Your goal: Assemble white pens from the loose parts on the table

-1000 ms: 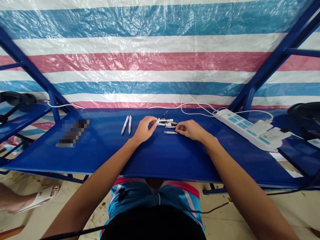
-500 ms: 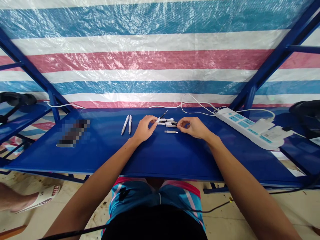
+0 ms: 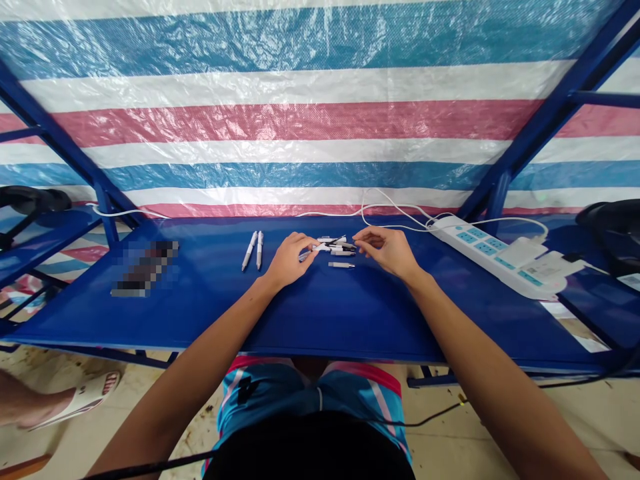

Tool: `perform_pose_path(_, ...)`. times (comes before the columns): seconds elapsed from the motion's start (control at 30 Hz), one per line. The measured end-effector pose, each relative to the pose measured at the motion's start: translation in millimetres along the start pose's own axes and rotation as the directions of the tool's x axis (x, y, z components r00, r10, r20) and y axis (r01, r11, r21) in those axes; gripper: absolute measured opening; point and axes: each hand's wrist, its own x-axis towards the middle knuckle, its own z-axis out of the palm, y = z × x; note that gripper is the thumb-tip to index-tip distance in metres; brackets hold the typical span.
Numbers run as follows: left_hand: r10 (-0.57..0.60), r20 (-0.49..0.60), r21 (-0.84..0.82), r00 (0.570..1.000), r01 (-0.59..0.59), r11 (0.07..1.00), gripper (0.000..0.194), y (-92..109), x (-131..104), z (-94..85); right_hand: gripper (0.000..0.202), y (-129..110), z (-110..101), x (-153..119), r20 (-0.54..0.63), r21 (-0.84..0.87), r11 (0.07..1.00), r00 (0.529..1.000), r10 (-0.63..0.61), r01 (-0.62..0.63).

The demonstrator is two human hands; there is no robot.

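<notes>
My left hand (image 3: 291,259) is closed around a white pen barrel (image 3: 319,247), from which a thin dark refill sticks out to the right. Close by on the right, the thumb and forefinger of my right hand (image 3: 389,251) are pinched together near the refill's end; whatever is between them is too small to make out. Between the hands lie several white and grey pen parts, partly covered by the barrel. One short grey pen piece (image 3: 341,265) rests apart, nearer to me. Two white pens (image 3: 254,250) lie side by side left of my left hand.
On the blue table (image 3: 320,313), a white power strip (image 3: 500,257) with plugged-in adapters stands at right. White cables (image 3: 395,207) run along the back. A pixelated dark object (image 3: 147,267) lies at left. Behind hangs a striped plastic sheet (image 3: 310,120). Another person's foot (image 3: 75,400) shows lower left.
The barrel in my left hand has tipped down, so its refill now points more level to the right. My right fingers have risen slightly and closed into a tighter pinch.
</notes>
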Motion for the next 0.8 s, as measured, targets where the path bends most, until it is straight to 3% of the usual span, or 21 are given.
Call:
perform_pose_path(0.53,-0.006,0.021,0.033,1.0,0.005,0.999,0.018,-2.5,0.9,-0.6,0.025,-1.9,5.5,-0.7,-0.059,-0.042,0.994,0.993,-0.1,0.098)
perform_pose_path(0.8,-0.001,0.016,0.029,1.0,0.0,1.0,0.019,-4.0,0.2,0.4,0.025,-5.2,7.5,-2.1,-0.046,-0.09,0.992,0.995,-0.092,0.088)
